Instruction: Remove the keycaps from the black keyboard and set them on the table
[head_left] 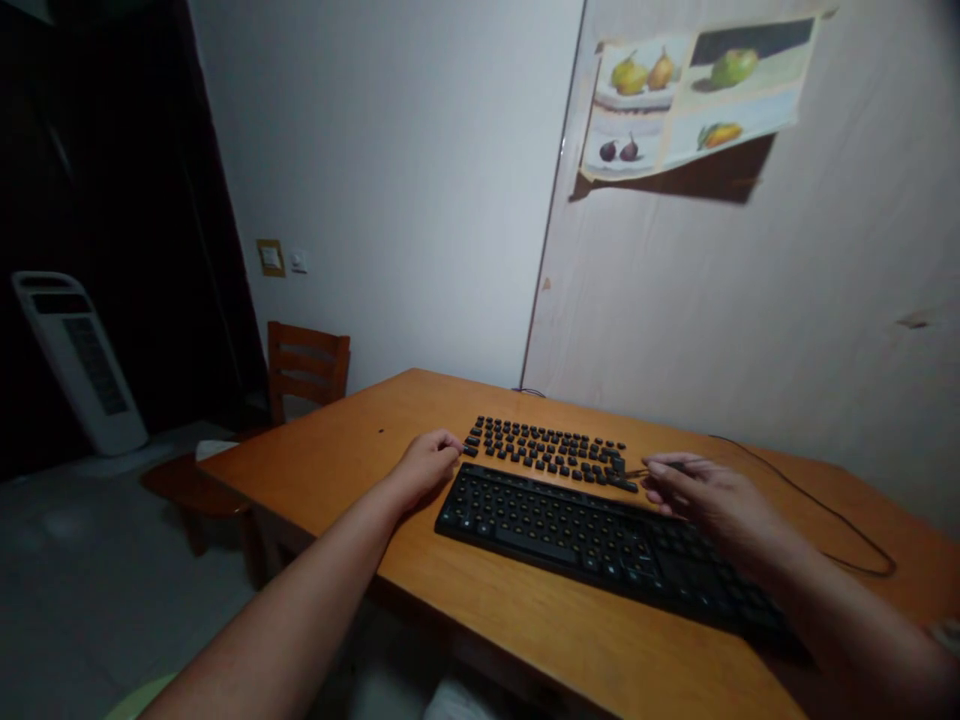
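Note:
A black keyboard [540, 530] lies along the table's front edge, most of its main section stripped to bare key stems. Behind it, loose black keycaps [540, 445] are laid out in rows. My left hand [429, 462] rests on the table at the left end of these rows, fingers curled together with the tips at a keycap [470, 450]. Above the right part of the keyboard, my right hand [694, 488] pinches thin, two-pronged tweezers [636, 473]. Their tips point left, close to the keycaps at the right end. My right forearm covers part of the keyboard's right end.
The wooden table [330, 470] meets the wall at the back. A dark cable [817, 500] curves over its right side. Beyond the left edge are a wooden chair [307, 355] and a stool [187, 490]. A white upright appliance [82, 370] stands farther left.

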